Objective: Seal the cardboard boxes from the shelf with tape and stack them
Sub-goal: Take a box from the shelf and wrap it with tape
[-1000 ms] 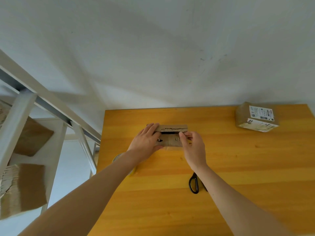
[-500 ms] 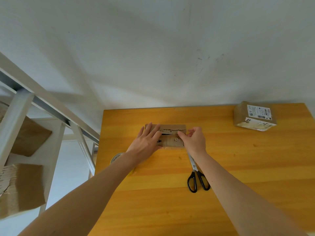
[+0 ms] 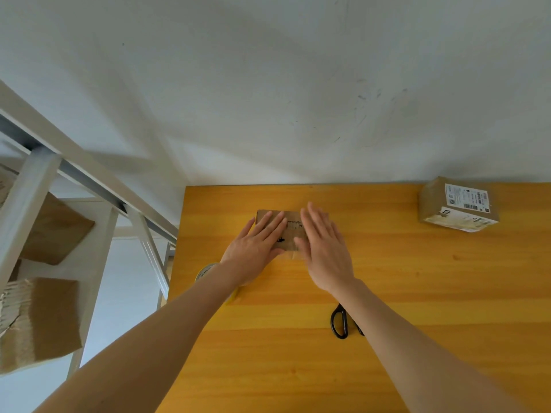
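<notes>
The cardboard box (image 3: 290, 235) lies flat on the yellow wooden table (image 3: 432, 308), towards the far edge and left of the middle, close to the white wall (image 3: 268, 84). We see only a strip of its brown top between the two hands, with a ragged seam running across it and some dark print near the front edge.

The left hand (image 3: 256, 248) lies on the left part of the box, its fingers straight and slightly spread, pointing away from us. The right hand (image 3: 325, 248) covers the right part of the box, its fingers straight and held close together. It looks a little blurred, and we cannot tell whether its palm presses on the cardboard or hangs just above it. Neither hand pinches or grips anything.

A roll of tape (image 3: 205, 271) lies near the table's left edge, mostly hidden under the left wrist. A pair of black-handled scissors (image 3: 340, 321) lies nearer to us, partly covered by the right forearm.

A second box (image 3: 438, 204), with a white printed label on top, sits well apart at the far right corner of the table.

To the left stands a white shelf (image 3: 26, 186), with more cardboard (image 3: 44, 320) on it.
</notes>
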A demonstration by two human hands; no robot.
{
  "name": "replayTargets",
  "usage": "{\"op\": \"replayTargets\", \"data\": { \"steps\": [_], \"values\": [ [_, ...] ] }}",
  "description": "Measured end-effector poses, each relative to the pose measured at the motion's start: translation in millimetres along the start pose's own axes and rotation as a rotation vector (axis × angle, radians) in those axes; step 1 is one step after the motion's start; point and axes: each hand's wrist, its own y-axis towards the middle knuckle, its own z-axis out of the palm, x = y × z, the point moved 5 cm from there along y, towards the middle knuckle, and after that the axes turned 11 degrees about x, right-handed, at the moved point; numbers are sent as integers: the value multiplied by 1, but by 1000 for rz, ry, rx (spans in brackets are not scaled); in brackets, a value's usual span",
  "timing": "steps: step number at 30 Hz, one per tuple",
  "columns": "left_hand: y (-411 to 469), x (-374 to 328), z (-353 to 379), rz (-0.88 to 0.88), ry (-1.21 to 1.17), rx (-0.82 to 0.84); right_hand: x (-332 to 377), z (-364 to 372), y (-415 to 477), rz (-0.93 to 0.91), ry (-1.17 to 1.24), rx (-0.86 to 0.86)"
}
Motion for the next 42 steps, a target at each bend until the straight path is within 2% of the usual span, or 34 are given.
{"op": "replayTargets", "data": {
  "steps": [2, 5, 12, 15, 21, 29, 34, 38, 42],
  "values": [
    [0, -2, 4, -9, 11, 0, -5, 14, 1, -8, -124, 112],
    [1, -5, 9, -59, 18, -10, -13, 22, 3, 18, -153, 137],
    [-1, -7, 9, -94, -171, -18, -17, 23, 0, -5, -115, 166],
    [-9, -13, 14, -146, -305, -35, -17, 26, -12, 70, -141, 123],
    [-10, -9, 4, -162, -559, -46, -12, 14, -9, 110, -136, 176],
    [-32, 7, -12, -194, -546, -120, 11, 3, -28, 100, -140, 52],
    [-88, 38, 6, -340, -590, -416, 45, 9, -46, -94, -121, -152],
    [-122, 44, 49, -309, -434, -305, 73, 36, -55, -237, -131, -189],
    [-126, 35, 76, -247, -289, -118, 93, 67, -51, -254, -13, -34]
  ]
}}
